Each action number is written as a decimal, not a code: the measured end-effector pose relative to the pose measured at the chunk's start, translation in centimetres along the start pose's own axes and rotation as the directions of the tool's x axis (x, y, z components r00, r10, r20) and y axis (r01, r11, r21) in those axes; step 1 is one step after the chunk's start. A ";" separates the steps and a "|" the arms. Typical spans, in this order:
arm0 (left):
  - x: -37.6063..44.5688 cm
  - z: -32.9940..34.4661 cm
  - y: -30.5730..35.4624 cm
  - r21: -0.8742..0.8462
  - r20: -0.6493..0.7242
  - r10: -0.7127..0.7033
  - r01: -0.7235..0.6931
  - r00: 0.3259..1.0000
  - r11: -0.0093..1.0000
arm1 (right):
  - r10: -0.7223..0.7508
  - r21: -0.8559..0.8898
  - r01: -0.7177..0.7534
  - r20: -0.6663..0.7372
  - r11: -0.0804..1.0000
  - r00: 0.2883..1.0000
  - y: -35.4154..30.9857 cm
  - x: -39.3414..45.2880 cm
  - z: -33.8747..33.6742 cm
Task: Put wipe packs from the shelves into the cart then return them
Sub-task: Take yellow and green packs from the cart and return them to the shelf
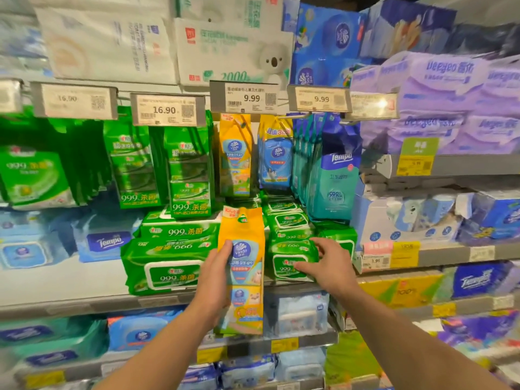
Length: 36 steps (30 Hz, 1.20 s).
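- A tall yellow wipe pack (244, 266) is held upright in front of the shelves (84, 302), below the hook row where a like yellow pack (235, 156) hangs under a 9.99 price tag (244, 97).
- Left hand (215, 280): the grip is closed round the yellow pack's left edge, thumb laid on the printed front, fingers hidden behind.
- Right hand (329, 263): fingers are spread and laid on a small green wipe pack (292, 261) stacked on the shelf just right of the yellow one; no curl round it is seen, so the grip reads as wide, touching only.
- The cart is not in view.
- Handling, as judged: the yellow pack looks like several soft pouches in glossy film, light to moderate in weight, pliable, likely to bend if held by one end, and slippery under a loose pinch.
- Best hold is judged to be mid-height across the narrow width, as now, or by the stiffer header at the top.
- The green pack appears squat and soft with a firm lid on its face; it would be taken across its short sides, care being given to the stack beneath, which could slide.
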<state>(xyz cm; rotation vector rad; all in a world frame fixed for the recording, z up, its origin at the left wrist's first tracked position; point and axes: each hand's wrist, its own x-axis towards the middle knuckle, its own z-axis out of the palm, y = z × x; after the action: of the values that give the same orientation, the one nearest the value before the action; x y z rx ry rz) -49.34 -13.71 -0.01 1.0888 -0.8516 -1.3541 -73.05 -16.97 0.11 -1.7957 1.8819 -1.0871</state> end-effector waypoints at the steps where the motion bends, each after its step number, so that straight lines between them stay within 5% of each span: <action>1: -0.1 0.1 0.0 0.025 -0.001 0.009 -0.009 1.000 1.000 | -0.021 -0.034 0.021 -0.005 0.999 1.000 0.2 0.3 0.0; 9: -0.7 0.9 0.3 0.082 0.015 0.038 -0.039 0.999 0.996 | -0.218 -0.542 0.186 0.005 0.819 0.976 0.6 0.8 0.5; 16: -1.2 1.2 0.4 0.088 0.006 0.042 -0.042 0.999 0.995 | -0.145 -0.599 0.184 0.114 0.779 0.983 -0.1 0.6 -0.5; 19: -1.3 1.5 0.6 0.064 0.005 0.021 -0.021 1.000 0.998 | -0.178 -0.439 0.177 0.040 0.881 0.983 -0.9 -0.3 -0.5; 22: -1.3 1.8 1.1 0.079 0.014 0.030 -0.031 0.999 0.996 | -0.132 0.066 0.126 0.089 0.990 0.987 -3.4 -1.1 0.0; 24: -1.3 2.2 1.6 0.088 0.029 0.059 -0.061 0.998 0.994 | -0.047 0.453 -0.040 0.179 0.891 0.983 -6.4 -1.4 0.4; 26: -1.4 2.6 2.4 0.082 0.053 0.096 -0.101 0.994 0.992 | -0.009 0.636 -0.139 0.225 0.759 0.974 -9.1 -1.1 0.9; 33: -0.9 3.5 5.7 0.014 0.039 0.149 -0.149 0.988 0.989 | -0.053 0.801 -0.050 0.101 0.597 0.993 -15.3 1.2 1.1; 36: -0.3 3.5 7.4 0.001 0.032 0.178 -0.178 0.984 0.984 | -0.083 0.781 0.011 0.052 0.624 0.995 -17.2 2.6 0.3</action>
<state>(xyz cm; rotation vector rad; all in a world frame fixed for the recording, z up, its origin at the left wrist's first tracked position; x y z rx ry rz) -50.29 -14.49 8.13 0.9721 -0.9523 -1.2237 -61.12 -18.18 12.76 -1.3186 1.0094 -1.5089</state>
